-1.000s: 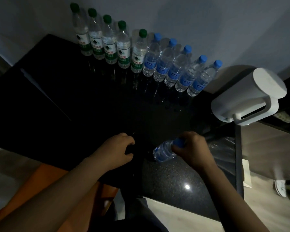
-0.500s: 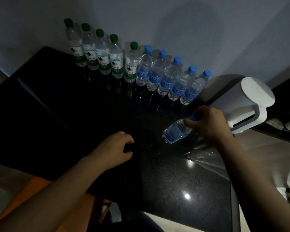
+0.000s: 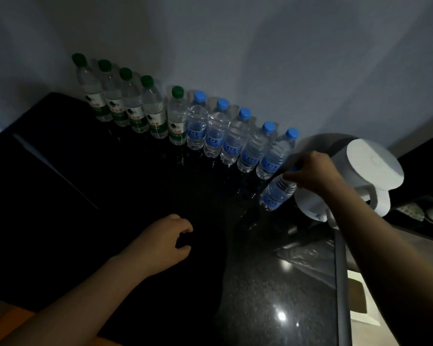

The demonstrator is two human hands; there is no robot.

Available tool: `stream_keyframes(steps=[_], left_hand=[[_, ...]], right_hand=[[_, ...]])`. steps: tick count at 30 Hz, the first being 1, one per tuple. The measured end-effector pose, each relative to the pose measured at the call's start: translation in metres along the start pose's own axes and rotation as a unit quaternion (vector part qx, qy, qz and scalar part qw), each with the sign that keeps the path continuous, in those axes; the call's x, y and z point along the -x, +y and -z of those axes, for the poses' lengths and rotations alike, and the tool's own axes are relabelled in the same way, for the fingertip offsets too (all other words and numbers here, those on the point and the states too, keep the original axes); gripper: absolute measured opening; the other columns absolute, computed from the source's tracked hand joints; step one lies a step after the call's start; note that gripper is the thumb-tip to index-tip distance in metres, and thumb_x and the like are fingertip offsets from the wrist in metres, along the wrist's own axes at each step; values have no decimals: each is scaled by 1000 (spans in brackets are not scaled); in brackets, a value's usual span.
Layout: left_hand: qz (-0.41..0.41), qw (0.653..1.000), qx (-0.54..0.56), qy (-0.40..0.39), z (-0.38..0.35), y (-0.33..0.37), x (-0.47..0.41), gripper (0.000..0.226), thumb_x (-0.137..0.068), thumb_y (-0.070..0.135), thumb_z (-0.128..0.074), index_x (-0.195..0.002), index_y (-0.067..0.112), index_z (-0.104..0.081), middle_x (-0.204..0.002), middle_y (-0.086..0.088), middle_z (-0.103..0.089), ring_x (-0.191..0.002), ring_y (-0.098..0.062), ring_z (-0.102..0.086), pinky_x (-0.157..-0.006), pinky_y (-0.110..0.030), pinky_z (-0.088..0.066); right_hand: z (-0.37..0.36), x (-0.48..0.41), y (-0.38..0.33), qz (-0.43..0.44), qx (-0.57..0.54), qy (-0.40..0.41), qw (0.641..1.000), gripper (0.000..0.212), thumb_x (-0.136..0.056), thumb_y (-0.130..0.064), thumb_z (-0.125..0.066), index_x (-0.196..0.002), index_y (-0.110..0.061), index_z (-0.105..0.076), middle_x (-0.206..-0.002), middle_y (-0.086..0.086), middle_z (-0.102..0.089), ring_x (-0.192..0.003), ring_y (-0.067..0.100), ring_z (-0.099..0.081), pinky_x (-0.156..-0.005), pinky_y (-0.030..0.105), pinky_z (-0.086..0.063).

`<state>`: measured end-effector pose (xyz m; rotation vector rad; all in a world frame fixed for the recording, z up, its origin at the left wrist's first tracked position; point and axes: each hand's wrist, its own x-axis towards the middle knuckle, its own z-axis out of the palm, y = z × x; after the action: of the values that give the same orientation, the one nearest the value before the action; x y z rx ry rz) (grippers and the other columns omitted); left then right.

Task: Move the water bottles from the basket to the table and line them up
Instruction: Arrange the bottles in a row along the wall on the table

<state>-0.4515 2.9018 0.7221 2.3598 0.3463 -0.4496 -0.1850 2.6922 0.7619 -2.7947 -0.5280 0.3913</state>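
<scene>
My right hand (image 3: 310,171) grips a blue-labelled water bottle (image 3: 276,193) by its cap end, holding it tilted just in front of the right end of the row. Along the wall stand several green-capped bottles (image 3: 133,113) on the left and several blue-capped bottles (image 3: 233,138) on the right, all upright on the black table (image 3: 135,196). My left hand (image 3: 168,243) rests on the dark table with its fingers curled and nothing in it. The basket is not visible.
A white kettle (image 3: 360,171) stands right beside the held bottle, at the table's right end. Clear plastic wrap (image 3: 308,255) lies on the table's right side near the edge. An orange surface (image 3: 8,325) shows at the bottom left.
My right hand has carried the bottle from the table's near side up and away to the right end of the row. My left hand has stayed in place.
</scene>
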Motion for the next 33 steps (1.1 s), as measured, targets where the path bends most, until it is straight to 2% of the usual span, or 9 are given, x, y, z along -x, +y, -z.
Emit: stream_keyframes(steps=[5,8,14,19,25,33], left_hand=[[18,1000,10,-3,-5,4,-16,37,-87,30,-62,-123,25,-54,-119,9,-48,-105,-3,-51,-95,-23,-47],[22,1000,8,2,-6,7,-25,37,-87,30,-62,-123,25,-54,-119,10,-48,-106,-3,-50,-94,-20,-45],[28,999,12,15,-2,9,-41,37,-87,31,-62,-122,27,-54,-118,12,-48,-104,0,-50,-89,-12,-42],[29,999,16,21,-3,10,-53,37,-86,30,-63,-122,27,-54,-116,13,-49,-103,1,-49,-90,-13,-43],[39,999,21,9,-5,12,-63,36,-86,30,-64,-121,30,-54,-117,14,-49,-104,1,-50,-92,-15,-44],[50,999,19,-4,-3,9,-75,38,-85,31,-65,-121,31,-54,-117,14,-49,-103,0,-50,-93,-18,-46]], right_hand=[[8,-41,9,-3,32,6,999,26,-76,-23,-76,-80,1,-65,-79,18,-67,-74,30,-65,-70,42,-55],[13,-62,16,-18,44,2,999,34,-76,-25,-75,-82,7,-65,-79,23,-68,-76,34,-66,-74,44,-56],[14,-94,27,-54,54,-26,997,40,-76,-28,-77,-93,5,-63,-91,22,-68,-87,34,-66,-83,45,-56],[9,-108,39,-64,51,-23,996,37,-76,-27,-75,-91,6,-65,-90,23,-69,-85,33,-66,-81,41,-56],[-3,-118,47,-63,27,2,998,32,-78,-22,-73,-94,4,-64,-94,23,-68,-87,36,-65,-81,45,-56],[-8,-127,54,-74,22,33,996,35,-77,-20,-74,-99,6,-65,-99,24,-67,-89,36,-64,-73,39,-52]])
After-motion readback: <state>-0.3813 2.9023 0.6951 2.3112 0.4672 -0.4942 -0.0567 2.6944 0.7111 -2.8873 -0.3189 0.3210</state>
